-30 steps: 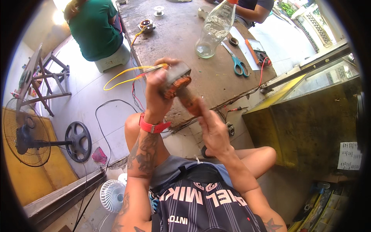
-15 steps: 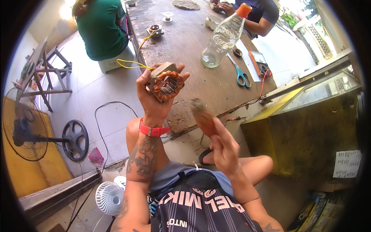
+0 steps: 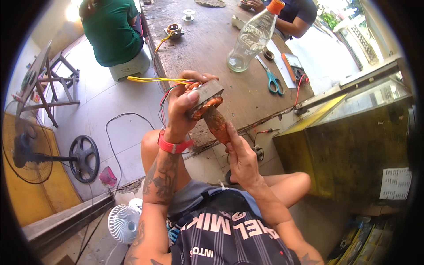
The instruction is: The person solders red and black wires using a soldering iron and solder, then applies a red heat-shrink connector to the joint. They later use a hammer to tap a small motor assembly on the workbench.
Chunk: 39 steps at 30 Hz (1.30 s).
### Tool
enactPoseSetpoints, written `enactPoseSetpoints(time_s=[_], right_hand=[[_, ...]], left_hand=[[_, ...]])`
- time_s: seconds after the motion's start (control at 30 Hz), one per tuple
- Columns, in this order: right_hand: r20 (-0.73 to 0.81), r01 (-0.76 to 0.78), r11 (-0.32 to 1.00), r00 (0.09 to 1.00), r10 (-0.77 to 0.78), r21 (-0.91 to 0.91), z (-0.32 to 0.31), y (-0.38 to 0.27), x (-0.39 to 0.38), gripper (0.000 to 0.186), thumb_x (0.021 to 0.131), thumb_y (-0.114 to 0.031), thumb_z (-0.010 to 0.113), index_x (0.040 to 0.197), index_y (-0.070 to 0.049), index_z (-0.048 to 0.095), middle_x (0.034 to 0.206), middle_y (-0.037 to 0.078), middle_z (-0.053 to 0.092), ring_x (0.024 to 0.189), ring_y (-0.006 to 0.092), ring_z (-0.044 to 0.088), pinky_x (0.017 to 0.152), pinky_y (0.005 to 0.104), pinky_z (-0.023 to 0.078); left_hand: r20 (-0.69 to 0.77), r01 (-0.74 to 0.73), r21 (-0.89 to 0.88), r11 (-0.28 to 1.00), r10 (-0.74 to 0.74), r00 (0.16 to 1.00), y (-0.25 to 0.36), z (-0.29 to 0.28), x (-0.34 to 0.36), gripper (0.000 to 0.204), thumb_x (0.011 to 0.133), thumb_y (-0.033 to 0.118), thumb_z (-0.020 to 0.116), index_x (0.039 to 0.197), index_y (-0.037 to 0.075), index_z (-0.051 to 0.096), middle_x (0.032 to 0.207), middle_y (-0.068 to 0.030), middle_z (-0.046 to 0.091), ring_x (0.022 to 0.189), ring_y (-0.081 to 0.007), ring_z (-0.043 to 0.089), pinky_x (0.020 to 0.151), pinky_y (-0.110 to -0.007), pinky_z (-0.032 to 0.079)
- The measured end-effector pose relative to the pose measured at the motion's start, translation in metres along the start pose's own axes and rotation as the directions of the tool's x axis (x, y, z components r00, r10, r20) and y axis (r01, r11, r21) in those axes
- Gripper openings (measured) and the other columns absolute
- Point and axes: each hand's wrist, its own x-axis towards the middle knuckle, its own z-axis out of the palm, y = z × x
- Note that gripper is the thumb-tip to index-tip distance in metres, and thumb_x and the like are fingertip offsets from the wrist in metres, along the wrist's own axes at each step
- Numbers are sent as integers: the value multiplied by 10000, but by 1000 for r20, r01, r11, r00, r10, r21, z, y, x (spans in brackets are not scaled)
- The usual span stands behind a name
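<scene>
My left hand (image 3: 180, 110) grips a motor stator (image 3: 211, 92), a grey laminated core with copper windings, tilted so the windings face down toward me. Yellow, red and dark lead wires (image 3: 154, 80) trail from it to the left. In my right hand (image 3: 244, 162) is a short, thick, worn brown-and-orange stick-like tool (image 3: 216, 125), pinched between thumb and fingers. Its broad dark tip meets the stator's windings; whether it goes into the bore cannot be made out. Both hands are in front of the wooden table's near corner.
On the wooden table (image 3: 194, 53) stand a glass bottle (image 3: 251, 42), teal-handled scissors (image 3: 273, 81), an orange multimeter (image 3: 293, 68), another small stator (image 3: 174, 31) and a white spool (image 3: 188, 15). Two people sit beyond. A soldering iron (image 3: 267, 130) is beside the table edge; fans stand left.
My left hand has tipped the stator over, from windings facing up to facing me. My right hand has moved left and up, bringing the tool against the windings.
</scene>
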Motion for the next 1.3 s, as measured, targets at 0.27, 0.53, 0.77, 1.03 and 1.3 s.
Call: enactPoseSetpoints(time_s=[0.27, 0.53, 0.77, 1.03, 1.3], right_hand=[[7, 31, 999, 1000, -31, -10, 18, 48, -31, 538, 987, -15, 677, 1508, -39, 547, 1178, 188, 669, 987, 313, 698, 762, 399, 589], [-214, -112, 979, 974, 74, -171, 14, 57, -35, 765, 905, -85, 839, 1585, -59, 490, 1141, 138, 548, 908, 228, 590, 699, 341, 541], [15, -134, 975, 991, 134, 178, -17, -4, -12, 595, 988, -77, 732, 1542, -38, 517, 997, 173, 653, 791, 282, 626, 687, 384, 532], [33, -86, 985, 996, 82, 152, 17, 21, -18, 312, 975, -38, 674, 1256, 99, 682, 953, 174, 709, 727, 223, 657, 589, 338, 511], [-59, 34, 991, 998, -26, 127, 13, 33, -28, 267, 1039, -36, 603, 1287, 55, 645, 1027, 141, 708, 829, 210, 693, 729, 306, 565]], left_hand=[[-148, 82, -7, 997, -82, 986, -2, 10, 1, 478, 965, 341, 603, 1302, 7, 546, 1295, -244, 650, 1102, -353, 722, 947, -468, 618], [-310, 68, -466, 882, -235, 921, 9, 2, 8, 553, 1082, 478, 526, 1367, 8, 594, 1366, -170, 664, 1333, -305, 608, 1188, -518, 427], [-360, 59, -242, 969, -146, 921, 9, 1, -4, 326, 1012, 411, 582, 1084, 92, 573, 1230, -224, 670, 1126, -431, 696, 1034, -636, 567], [-231, -29, -319, 947, -48, 972, 8, 11, -7, 277, 929, 311, 609, 1039, 86, 490, 1151, -184, 645, 1186, -401, 656, 1026, -532, 561], [-231, -45, -245, 968, -14, 973, 11, 13, -8, 286, 924, 227, 649, 1065, 75, 451, 1122, -193, 619, 1046, -292, 696, 924, -443, 621]])
